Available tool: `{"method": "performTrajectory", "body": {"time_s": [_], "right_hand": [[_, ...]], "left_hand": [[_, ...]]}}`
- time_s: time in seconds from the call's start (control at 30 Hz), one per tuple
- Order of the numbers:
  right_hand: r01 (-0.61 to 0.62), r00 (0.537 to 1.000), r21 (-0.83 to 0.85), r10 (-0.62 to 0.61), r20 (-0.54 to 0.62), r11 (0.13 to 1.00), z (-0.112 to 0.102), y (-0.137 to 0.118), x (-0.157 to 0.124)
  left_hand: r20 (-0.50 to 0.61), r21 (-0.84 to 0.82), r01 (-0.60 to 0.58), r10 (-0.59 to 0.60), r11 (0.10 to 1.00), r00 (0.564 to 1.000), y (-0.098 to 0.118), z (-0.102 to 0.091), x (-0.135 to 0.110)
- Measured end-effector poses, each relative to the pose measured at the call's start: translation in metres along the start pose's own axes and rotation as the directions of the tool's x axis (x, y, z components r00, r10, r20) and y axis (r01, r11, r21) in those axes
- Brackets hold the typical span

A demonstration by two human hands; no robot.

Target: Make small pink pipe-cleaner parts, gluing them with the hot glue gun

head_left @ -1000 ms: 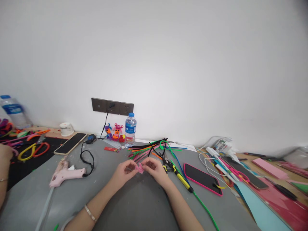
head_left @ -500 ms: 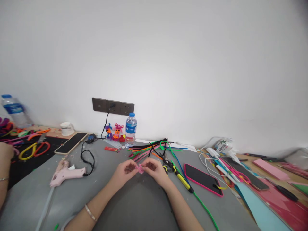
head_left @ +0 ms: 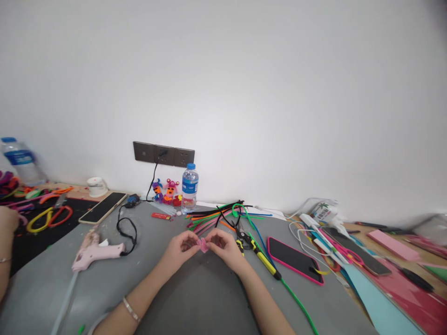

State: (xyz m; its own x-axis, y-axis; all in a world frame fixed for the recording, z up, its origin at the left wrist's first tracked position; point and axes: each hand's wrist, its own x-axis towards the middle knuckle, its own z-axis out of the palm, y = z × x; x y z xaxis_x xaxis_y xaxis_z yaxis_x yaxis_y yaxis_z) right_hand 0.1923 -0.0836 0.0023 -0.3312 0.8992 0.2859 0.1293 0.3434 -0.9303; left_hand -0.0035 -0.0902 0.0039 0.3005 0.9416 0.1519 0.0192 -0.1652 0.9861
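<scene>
My left hand (head_left: 179,251) and my right hand (head_left: 225,246) meet over the grey table mat (head_left: 195,298), fingertips pinched together on a small pink pipe-cleaner piece (head_left: 202,244). Both hands grip it from either side, just above the mat. A silver bracelet (head_left: 131,309) circles my left wrist. A pile of coloured pipe cleaners (head_left: 220,215) lies right behind my hands, and yellow-handled pliers (head_left: 256,253) rest beside my right hand.
A pink glue gun (head_left: 96,251) with black cord lies left. A water bottle (head_left: 189,186) and small pipe-cleaner figures (head_left: 165,191) stand by the wall sockets. A pink-cased phone (head_left: 295,258) lies to the right, another phone (head_left: 103,207) to the left. Another person's hand (head_left: 7,221) shows at the left edge.
</scene>
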Motion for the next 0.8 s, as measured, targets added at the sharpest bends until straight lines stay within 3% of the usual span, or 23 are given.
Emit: {"method": "performTrajectory", "body": {"time_s": [0.8], "right_hand": [[0.029, 1.000, -0.040, -0.028, 0.014, 0.999, 0.0018, -0.0073, -0.0002]], "left_hand": [[-0.018, 0.046, 0.014, -0.013, 0.999, 1.000, 0.0006, -0.0018, 0.0000]]}}
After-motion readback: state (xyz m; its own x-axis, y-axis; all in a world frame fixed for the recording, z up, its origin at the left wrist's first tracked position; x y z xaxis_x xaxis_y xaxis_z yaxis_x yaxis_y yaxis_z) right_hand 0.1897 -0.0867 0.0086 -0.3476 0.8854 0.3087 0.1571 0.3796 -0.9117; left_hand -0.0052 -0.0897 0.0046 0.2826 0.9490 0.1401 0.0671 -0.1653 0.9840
